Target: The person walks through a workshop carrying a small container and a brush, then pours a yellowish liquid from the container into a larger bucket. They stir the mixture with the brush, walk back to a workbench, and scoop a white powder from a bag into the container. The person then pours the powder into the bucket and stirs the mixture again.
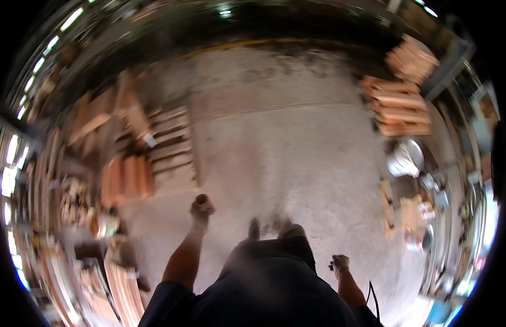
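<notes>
My left hand, in what looks like a light work glove, is held out in front of me over the concrete floor. It is closed around a small brown cylinder with a dark round top, shaped like a cup or a short tube; blur hides its exact kind. Lower and to the right hangs my right hand, also gloved, at my side. Its fingers look bent, but they are too small and smeared to show whether anything is in them. My dark shoes stand on the floor below.
Left are a wooden pallet, stacked reddish-brown pieces and long boards. Right are more stacked pieces, a whitish bucket and another can. A yellow line crosses the far floor.
</notes>
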{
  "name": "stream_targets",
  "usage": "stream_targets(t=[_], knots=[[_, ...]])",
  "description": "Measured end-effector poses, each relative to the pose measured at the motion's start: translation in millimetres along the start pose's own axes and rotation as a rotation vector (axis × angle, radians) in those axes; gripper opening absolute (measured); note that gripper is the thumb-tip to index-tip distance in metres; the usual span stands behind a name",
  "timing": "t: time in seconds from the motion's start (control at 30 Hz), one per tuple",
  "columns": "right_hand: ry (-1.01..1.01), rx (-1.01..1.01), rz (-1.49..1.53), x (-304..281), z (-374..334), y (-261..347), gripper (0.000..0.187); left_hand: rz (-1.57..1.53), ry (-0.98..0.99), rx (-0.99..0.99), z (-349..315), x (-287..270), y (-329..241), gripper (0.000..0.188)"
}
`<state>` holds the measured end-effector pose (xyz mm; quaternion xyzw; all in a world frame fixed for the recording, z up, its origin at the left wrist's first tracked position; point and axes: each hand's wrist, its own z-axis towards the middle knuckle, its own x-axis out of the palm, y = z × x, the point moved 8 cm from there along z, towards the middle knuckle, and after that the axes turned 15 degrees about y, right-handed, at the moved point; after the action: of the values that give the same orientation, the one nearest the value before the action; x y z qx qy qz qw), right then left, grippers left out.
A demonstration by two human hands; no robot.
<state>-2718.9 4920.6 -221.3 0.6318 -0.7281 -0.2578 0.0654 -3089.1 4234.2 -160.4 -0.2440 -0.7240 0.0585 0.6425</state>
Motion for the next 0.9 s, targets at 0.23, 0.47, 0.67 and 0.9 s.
stream_targets(t=[0.23, 0.47, 0.67, 0.9], knots=[[-0.09, 0.146, 0.216, -6.2, 55.0, 102.1, 0.017, 1.002, -0.475, -0.041, 145.9, 62.1, 19.5, 0.023], [-0.026, -0.064, -0.031, -83.3, 202.8, 230.5, 0.019, 0.084, -0.607, -0.007, 228.3, 29.9, 73.5, 0.019], [-0.223, -0.185, -0.005, -142.3, 224.1, 407.7, 0.023, 0.28, -0.622, -0.011, 335.2, 17.4, 68.6, 0.013], [-0.416, -0.285, 0.502, -176.4, 157.3, 483.6, 0.026, 0.999, -0.123, -0.288, 544.3, 184.5, 176.2, 0.018]])
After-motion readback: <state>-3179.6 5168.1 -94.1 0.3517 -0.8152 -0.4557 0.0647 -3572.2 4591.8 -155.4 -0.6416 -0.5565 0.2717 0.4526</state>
